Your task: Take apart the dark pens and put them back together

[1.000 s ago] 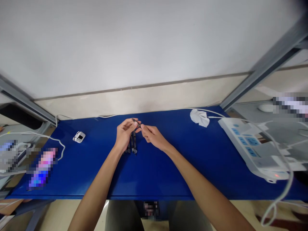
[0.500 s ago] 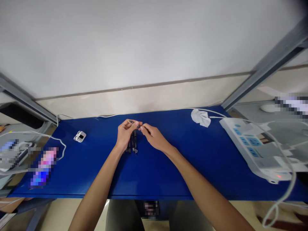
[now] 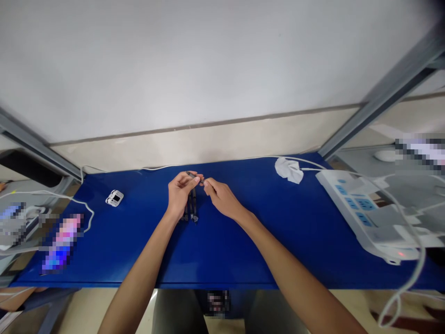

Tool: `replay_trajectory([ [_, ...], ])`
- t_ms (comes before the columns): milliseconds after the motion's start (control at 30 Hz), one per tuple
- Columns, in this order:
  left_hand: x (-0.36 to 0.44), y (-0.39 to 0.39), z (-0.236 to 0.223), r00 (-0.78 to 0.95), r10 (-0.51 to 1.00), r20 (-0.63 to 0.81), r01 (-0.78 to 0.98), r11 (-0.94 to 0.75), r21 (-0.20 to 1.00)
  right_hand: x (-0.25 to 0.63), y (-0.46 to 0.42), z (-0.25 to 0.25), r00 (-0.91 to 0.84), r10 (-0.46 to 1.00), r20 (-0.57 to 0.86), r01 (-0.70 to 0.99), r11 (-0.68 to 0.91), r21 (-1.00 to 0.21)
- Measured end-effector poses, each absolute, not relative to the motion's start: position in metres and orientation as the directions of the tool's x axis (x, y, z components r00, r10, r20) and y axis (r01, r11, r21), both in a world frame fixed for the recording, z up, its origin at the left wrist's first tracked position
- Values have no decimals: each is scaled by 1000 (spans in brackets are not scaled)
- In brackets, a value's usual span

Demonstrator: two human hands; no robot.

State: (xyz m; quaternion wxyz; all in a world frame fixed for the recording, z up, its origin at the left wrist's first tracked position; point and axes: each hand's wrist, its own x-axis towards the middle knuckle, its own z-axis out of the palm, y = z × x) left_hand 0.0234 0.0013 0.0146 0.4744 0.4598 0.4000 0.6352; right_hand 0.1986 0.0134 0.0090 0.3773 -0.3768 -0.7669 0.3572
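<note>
A thin dark pen (image 3: 191, 175) is held between both hands above the blue table (image 3: 222, 250). My left hand (image 3: 180, 190) is closed around it, thumb and fingertips pinching it, with one end poking out at the upper left. My right hand (image 3: 222, 197) pinches its other end, fingertips almost touching those of the left. Beneath the hands, several black pens (image 3: 193, 206) lie side by side on the table, their near ends greyish. The left hand hides part of these pens, and small details of the held one cannot be made out.
A crumpled white tissue (image 3: 289, 170) lies at the back right, beside a large white power strip (image 3: 368, 222) with cables. To the left are a small white device (image 3: 114, 198) and a pixelated phone (image 3: 64, 243). A white cable (image 3: 156, 168) runs along the wall.
The right fingers look slightly more curled and no longer show a dark piece along them. Both hands stay in nearly the same place; the view has shifted slightly.
</note>
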Motion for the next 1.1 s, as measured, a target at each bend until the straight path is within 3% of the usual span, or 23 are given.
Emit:
replay_trajectory([
  [233,23,2,15,-175,960,216,-240,-255,937,201,15,2,-418,846,330,260,460,-849],
  [567,19,5,14,-181,966,185,-277,-231,933,203,15,8,-439,826,354,431,539,-724],
  [1100,10,8,16,-303,933,194,-291,-285,913,205,18,1,-430,817,384,458,563,-688],
])
